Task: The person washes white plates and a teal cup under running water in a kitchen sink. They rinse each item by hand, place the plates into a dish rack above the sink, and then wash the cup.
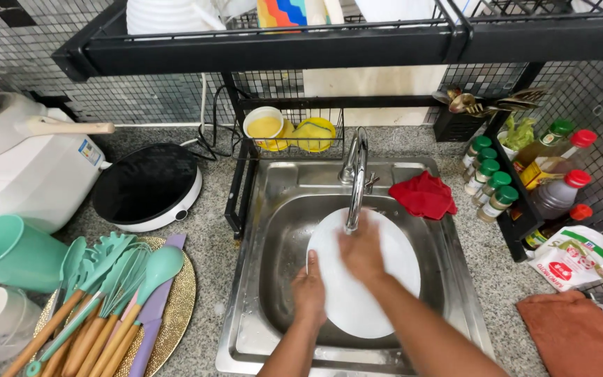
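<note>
A large white round plate [399, 262] is held tilted inside the steel sink [284, 237], right under the chrome tap [354, 178]. My left hand [308, 293] grips the plate's lower left edge. My right hand [361, 255] lies flat on the plate's face, just below the spout. Whether water is running cannot be told.
A red cloth [423, 195] lies on the sink's back right rim. Spice jars and sauce bottles [518, 185] fill a rack to the right, with a brown cloth [574, 335] below. Left are teal utensils [109, 300] on a gold tray, a black hotplate [146, 183] and a white cooker [22, 164].
</note>
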